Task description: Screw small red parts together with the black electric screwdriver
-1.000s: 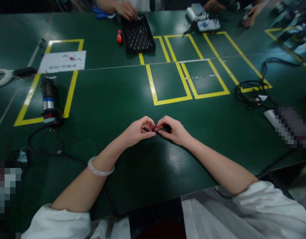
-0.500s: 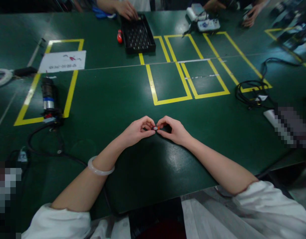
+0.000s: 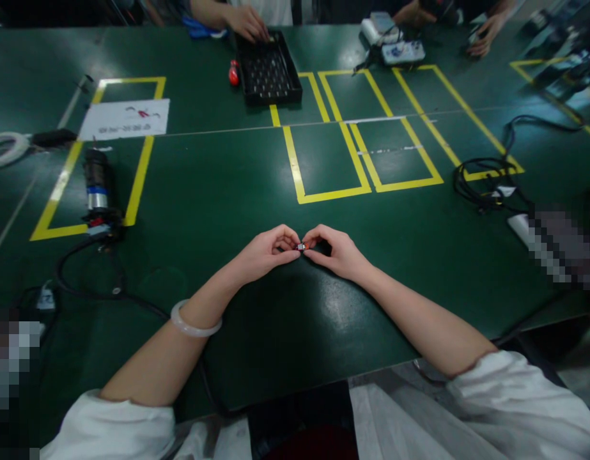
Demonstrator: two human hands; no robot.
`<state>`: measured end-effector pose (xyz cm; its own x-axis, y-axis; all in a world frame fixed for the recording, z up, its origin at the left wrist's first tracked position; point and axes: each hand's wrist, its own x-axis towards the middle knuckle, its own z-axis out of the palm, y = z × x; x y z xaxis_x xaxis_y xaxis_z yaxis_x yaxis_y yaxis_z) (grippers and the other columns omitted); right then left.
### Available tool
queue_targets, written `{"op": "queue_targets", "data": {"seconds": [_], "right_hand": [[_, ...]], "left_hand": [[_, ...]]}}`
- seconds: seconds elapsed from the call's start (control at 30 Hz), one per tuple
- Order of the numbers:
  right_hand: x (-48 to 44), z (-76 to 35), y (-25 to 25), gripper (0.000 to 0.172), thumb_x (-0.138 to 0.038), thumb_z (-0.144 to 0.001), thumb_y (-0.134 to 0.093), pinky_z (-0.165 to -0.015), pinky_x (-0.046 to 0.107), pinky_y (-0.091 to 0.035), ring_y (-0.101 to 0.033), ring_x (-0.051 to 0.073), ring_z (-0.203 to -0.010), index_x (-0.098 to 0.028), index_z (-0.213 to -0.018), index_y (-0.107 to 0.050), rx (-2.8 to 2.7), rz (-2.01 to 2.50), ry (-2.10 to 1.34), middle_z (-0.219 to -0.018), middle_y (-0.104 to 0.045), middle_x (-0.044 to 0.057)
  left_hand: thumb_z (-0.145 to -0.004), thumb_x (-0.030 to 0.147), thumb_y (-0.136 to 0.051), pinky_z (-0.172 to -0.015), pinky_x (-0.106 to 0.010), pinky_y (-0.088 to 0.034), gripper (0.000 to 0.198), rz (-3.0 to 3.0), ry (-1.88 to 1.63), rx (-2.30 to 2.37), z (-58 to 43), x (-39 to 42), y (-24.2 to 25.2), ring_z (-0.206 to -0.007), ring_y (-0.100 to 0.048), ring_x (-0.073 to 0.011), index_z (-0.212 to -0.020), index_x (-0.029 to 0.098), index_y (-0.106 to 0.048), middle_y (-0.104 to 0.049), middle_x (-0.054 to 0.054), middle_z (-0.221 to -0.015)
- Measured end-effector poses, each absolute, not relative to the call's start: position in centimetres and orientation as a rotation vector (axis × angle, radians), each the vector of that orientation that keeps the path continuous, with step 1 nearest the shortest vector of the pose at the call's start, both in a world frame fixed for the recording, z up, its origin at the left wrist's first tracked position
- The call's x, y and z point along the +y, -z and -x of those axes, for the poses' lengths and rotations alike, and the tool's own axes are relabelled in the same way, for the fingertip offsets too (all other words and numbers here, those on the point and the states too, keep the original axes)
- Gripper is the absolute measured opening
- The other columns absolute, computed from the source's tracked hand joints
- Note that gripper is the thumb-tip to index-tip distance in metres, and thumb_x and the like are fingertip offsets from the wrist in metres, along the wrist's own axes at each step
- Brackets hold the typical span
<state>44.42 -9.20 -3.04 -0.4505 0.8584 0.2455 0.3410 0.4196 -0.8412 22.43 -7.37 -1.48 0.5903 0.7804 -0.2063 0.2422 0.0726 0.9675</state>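
Observation:
Just above the green table [image 3: 256, 172], a small orange-and-silver part [image 3: 302, 246] is pinched between my two hands. My left hand [image 3: 273, 247] closes thumb and fingers on its left end. On the opposite end, my right hand [image 3: 330, 248] grips it with thumb and forefinger. The part is too small to name, and the fingertips cover much of it. A pale bangle [image 3: 195, 322] circles my left wrist.
Across the table, a co-worker's hand [image 3: 249, 25] reaches into a black tray [image 3: 273, 99], beside a red object [image 3: 234, 73]. Left lies a black cylindrical tool [image 3: 97, 182] with a cable, near a white sheet [image 3: 124, 118]. Coiled black cable [image 3: 481, 182] lies right. Yellow tape marks rectangles.
Both hands keep almost the same pose around the small part. The whole view has shifted slightly, with the far table things a little lower and to the right.

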Motion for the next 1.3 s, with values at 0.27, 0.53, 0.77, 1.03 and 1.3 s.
{"op": "queue_targets", "data": {"seconds": [0.27, 0.53, 0.77, 1.03, 1.3], "right_hand": [[-9.1, -44.5, 2.9, 0.013, -0.021, -0.087, -0.066, -0.078, 0.029, -0.052, -0.065, 0.015, -0.082, -0.018, -0.099, -0.063, -1.915, 1.032, -1.028, -0.090, -0.068, 0.002], [-9.1, -44.5, 3.0, 0.012, -0.022, -0.087, -0.066, -0.078, 0.029, -0.053, -0.065, 0.014, -0.081, -0.018, -0.098, -0.063, -1.901, 1.019, -1.058, -0.089, -0.068, 0.002], [-9.0, -44.5, 2.8, 0.011, -0.022, -0.087, -0.066, -0.077, 0.028, -0.053, -0.065, 0.014, -0.080, -0.019, -0.097, -0.062, -1.899, 1.025, -1.059, -0.087, -0.068, 0.002], [-9.1, -44.4, 2.9, 0.011, -0.022, -0.087, -0.066, -0.076, 0.028, -0.052, -0.065, 0.014, -0.080, -0.018, -0.097, -0.063, -1.891, 1.011, -1.070, -0.087, -0.068, 0.002], [-9.1, -44.4, 2.8, 0.011, -0.021, -0.087, -0.066, -0.076, 0.028, -0.052, -0.065, 0.015, -0.079, -0.017, -0.096, -0.063, -1.892, 1.018, -1.076, -0.087, -0.068, 0.002]], "left_hand": [[-0.086, 0.041, -0.065, -0.080, -0.033, -0.053, 0.041, -1.550, -0.430, 0.970, -21.4, -6.7, 0.2, -0.090, -0.063, -0.0180, -0.117, 0.015, -0.058, -0.066, -0.009, -0.102], [-0.093, 0.048, -0.051, -0.111, -0.046, -0.037, 0.063, -2.147, -0.340, 1.772, -9.9, -3.9, -2.6, -0.132, -0.047, -0.0308, -0.144, 0.012, -0.045, -0.051, -0.017, -0.142], [-0.084, 0.072, -0.040, -0.106, -0.066, -0.029, 0.088, -1.711, -0.186, 2.576, 0.0, -4.8, -2.2, -0.140, -0.028, -0.0526, -0.150, 0.015, -0.026, -0.023, -0.020, -0.160], [-0.083, 0.066, -0.048, -0.103, -0.063, -0.035, 0.077, -1.725, -0.083, 2.454, 1.5, -4.9, -1.4, -0.138, -0.029, -0.0510, -0.142, 0.020, -0.029, -0.026, -0.016, -0.154], [-0.083, 0.065, -0.049, -0.102, -0.045, -0.043, 0.071, -1.866, 0.061, 2.459, 0.6, -4.6, -1.6, -0.121, -0.043, -0.0368, -0.126, 0.009, -0.048, -0.049, -0.013, -0.104]]}}
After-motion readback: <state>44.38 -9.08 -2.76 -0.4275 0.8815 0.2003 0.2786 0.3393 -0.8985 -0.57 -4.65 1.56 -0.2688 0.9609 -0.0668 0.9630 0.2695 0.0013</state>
